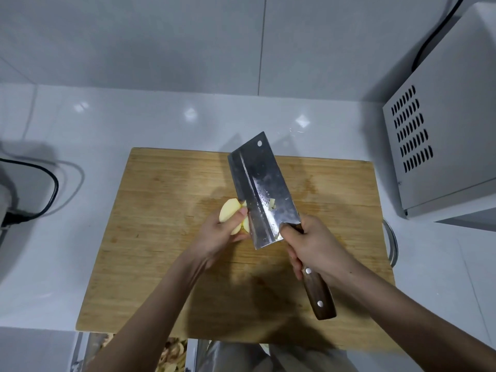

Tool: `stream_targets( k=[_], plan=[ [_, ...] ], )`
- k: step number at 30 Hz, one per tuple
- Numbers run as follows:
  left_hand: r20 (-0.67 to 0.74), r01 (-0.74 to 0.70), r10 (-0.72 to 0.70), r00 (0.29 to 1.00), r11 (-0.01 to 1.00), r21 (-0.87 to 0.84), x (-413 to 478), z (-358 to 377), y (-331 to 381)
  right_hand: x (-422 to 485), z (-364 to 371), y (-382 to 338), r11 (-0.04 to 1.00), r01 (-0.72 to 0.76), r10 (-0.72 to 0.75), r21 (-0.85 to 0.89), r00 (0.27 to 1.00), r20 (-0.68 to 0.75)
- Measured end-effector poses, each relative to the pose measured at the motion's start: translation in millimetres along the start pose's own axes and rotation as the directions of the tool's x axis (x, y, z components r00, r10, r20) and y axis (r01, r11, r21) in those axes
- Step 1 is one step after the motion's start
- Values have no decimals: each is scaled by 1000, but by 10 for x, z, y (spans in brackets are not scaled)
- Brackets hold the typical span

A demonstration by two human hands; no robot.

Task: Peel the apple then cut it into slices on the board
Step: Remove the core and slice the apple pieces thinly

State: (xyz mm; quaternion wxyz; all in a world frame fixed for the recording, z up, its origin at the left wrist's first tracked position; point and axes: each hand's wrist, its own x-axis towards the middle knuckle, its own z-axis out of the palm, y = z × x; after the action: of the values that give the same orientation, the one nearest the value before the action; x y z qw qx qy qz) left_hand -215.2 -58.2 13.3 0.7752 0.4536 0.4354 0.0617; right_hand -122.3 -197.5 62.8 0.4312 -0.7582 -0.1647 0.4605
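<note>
The left forearm reaches in from the lower left, and the left hand [218, 233] sits palm-down over the middle of the wooden board [161, 237]. Its fingers are curled around the peeled apple [229, 212], with one fingertip [243, 212] lying right against the flat of the cleaver [261, 187]. The right forearm comes in from the lower right. The right hand [314, 245] is wrapped firmly around the front of the dark wooden handle [320, 295], up by the blade's heel, and the riveted rear half of the handle sticks out behind the wrist toward the person. The blade runs forward and to the left from that hand, tilted so its broad face shows, and a small scrap of apple [272, 204] clings to the steel.

The apple is pale yellow with no skin showing. It pokes out past the left hand's fingertips on the far side and seems to be in more than one piece. It lies directly between the left hand and the blade, touching the cutting edge or very nearly, well ahead of the right hand.

Beyond both hands lies the white counter [107, 122]. A vented white appliance [442, 130] stands off past the right hand, and a black cable [51, 189] loops away beyond the left.
</note>
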Motion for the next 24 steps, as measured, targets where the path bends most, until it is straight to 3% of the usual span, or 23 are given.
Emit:
stream_targets(
  k=[3, 7, 10, 12, 15, 18, 24],
  plan=[
    [-89, -28, 22, 996, 997, -70, -40, 99, -71, 11, 74, 44, 999, 31, -33, -33, 999, -39],
    [-17, -9, 7, 1000, 993, -116, -43, 116, -109, -7, 43, 20, 998, 39, -40, -40, 999, -31],
    [200, 86, -35, 979, 964, -252, -17, -2, -52, -33, -21, -20, 999, -10, 11, 42, 1000, -19],
    [373, 162, -7, 928, 908, -386, -7, -93, -47, -59, -37, -43, 996, -31, 31, 86, 1000, 7],
    [515, 241, 84, 853, 812, -532, 34, -150, -107, -92, -37, -84, 981, -90, 84, 172, 996, 41],
    [510, 259, 109, 853, 761, -595, 36, -82, -143, -135, -62, -149, 955, -167, 150, 246, 985, 86],
    [457, 184, 88, 885, 836, -517, 32, 11, -98, -162, -219, -271, 946, -228, 198, 231, 969, 149]
  ],
)
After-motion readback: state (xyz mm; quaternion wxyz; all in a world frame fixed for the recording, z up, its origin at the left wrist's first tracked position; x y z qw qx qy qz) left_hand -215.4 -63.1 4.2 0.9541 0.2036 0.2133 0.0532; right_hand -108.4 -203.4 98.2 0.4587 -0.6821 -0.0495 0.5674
